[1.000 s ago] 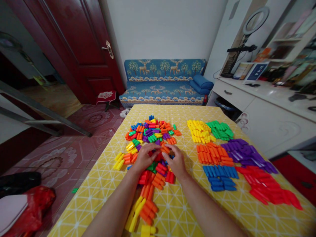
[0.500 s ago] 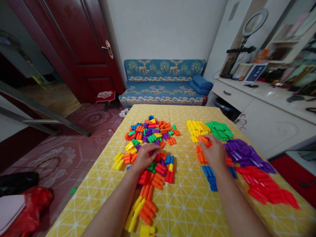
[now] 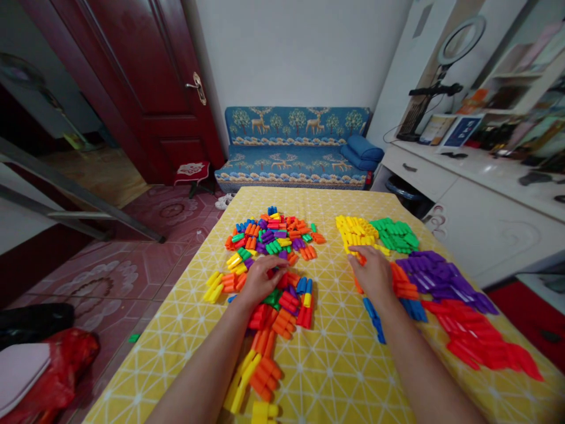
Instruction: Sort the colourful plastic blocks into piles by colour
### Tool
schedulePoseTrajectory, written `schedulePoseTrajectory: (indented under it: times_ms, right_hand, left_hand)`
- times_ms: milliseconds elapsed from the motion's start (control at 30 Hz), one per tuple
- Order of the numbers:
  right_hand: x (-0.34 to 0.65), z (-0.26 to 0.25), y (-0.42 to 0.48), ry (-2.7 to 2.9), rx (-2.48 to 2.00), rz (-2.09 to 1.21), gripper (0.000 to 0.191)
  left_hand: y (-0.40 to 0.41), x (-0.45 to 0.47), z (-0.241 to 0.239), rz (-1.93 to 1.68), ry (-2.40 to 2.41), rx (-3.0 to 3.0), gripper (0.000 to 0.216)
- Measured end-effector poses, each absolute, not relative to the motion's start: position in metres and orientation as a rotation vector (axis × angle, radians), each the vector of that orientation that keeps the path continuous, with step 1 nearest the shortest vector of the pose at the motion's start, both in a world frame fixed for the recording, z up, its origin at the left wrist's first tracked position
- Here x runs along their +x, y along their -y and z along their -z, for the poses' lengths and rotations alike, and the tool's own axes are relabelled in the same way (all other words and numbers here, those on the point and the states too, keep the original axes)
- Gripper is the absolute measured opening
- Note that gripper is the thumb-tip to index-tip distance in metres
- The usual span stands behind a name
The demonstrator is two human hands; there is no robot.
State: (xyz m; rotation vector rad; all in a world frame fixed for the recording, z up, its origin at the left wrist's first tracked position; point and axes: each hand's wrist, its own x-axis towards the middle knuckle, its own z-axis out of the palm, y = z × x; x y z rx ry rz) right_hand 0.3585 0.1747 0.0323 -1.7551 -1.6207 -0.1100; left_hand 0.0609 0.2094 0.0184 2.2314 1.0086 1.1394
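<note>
My left hand (image 3: pixel 259 281) rests on a mixed pile of coloured plastic blocks (image 3: pixel 271 238) in the middle of the yellow tablecloth (image 3: pixel 335 365), fingers curled over some pieces I cannot name. My right hand (image 3: pixel 373 273) lies palm down over the orange block pile (image 3: pixel 404 284), fingers spread flat. Around it lie sorted piles: yellow (image 3: pixel 353 231), green (image 3: pixel 396 234), purple (image 3: pixel 436 277), blue (image 3: pixel 412 307) and red (image 3: pixel 477 341). More orange and yellow blocks (image 3: pixel 256 377) lie under my left forearm.
A blue patterned sofa (image 3: pixel 293 147) stands beyond the table's far edge. A white cabinet (image 3: pixel 477 200) with a ring light (image 3: pixel 461 38) runs along the right. A dark red door (image 3: pixel 145 88) is at the left, with a red bag (image 3: pixel 66 365) on the tiled floor.
My right hand left the mixed pile, moved right to the orange pile, and has now slid slightly back towards the left. My left hand stayed on the mixed pile.
</note>
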Motion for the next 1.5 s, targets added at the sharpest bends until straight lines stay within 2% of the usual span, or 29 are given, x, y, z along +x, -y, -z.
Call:
schedulePoseTrajectory:
  times_ms: [100,167,267,367,533,733,800,867,1000,1167,1267,1500]
  right_hand:
    - [0.306,-0.021,-0.172,1.762,-1.508,-0.215,0.027]
    - [0.274,-0.012,-0.171,1.806,-1.466,-0.330,0.039]
    - [0.244,-0.004,-0.173,1.809,-1.491,-0.348,0.065]
    - [0.235,-0.002,-0.183,1.738,-1.553,-0.253,0.073]
    - [0.241,0.001,-0.198,1.638,-1.706,-0.156,0.067]
    - [0.248,0.004,-0.198,1.696,-1.602,-0.231,0.029]
    - [0.248,0.005,-0.197,1.652,-1.566,-0.291,0.022]
    - [0.248,0.005,-0.196,1.620,-1.545,-0.348,0.026]
    - [0.249,0.002,-0.195,1.619,-1.562,-0.392,0.048]
    - [0.250,0.000,-0.194,1.673,-1.618,-0.373,0.032]
    - [0.249,0.000,-0.192,1.603,-1.584,-0.382,0.029]
    - [0.244,0.005,-0.189,1.344,-1.364,-0.728,0.023]
  left_hand:
    - [-0.210,0.061,-0.020,-1.151,-1.020,2.232,0.015]
    - [-0.209,0.061,-0.021,-1.152,-1.041,2.237,0.015]
    - [-0.209,0.060,-0.022,-1.128,-1.082,2.262,0.016]
    - [-0.209,0.060,-0.023,-1.120,-1.118,2.277,0.016]
    - [-0.210,0.060,-0.022,-1.105,-1.136,2.286,0.018]
    - [-0.209,0.059,-0.023,-1.049,-1.144,2.323,0.018]
    - [-0.208,0.059,-0.023,-1.044,-1.153,2.334,0.019]
    - [-0.209,0.059,-0.022,-1.042,-1.157,2.344,0.021]
    - [-0.210,0.058,-0.020,-1.028,-1.162,2.367,0.025]
    - [-0.210,0.058,-0.019,-1.009,-1.169,2.381,0.027]
    - [-0.209,0.058,-0.019,-1.009,-1.181,2.377,0.028]
    - [-0.208,0.059,-0.021,-0.998,-1.169,2.374,0.030]
